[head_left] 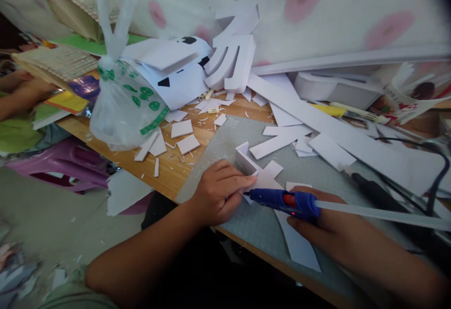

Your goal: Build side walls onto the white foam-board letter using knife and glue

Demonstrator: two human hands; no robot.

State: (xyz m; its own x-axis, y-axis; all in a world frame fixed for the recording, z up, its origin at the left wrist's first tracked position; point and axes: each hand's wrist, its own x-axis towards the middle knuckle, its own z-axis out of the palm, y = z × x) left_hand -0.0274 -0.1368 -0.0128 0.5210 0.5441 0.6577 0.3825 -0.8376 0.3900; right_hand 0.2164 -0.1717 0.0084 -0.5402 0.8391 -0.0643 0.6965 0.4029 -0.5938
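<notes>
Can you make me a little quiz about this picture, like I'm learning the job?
1. True or false: the right hand grips a blue glue gun.
2. What does the left hand press on? A) a yellow pen B) a white card piece on the cutting mat C) a book
3. Fill in: the print on the plastic bag is ____.
Key: 1 true; 2 B; 3 green.

Soft even daylight, no harsh shadows; edges smear and bend, worst around 7 and 4 o'clock.
</notes>
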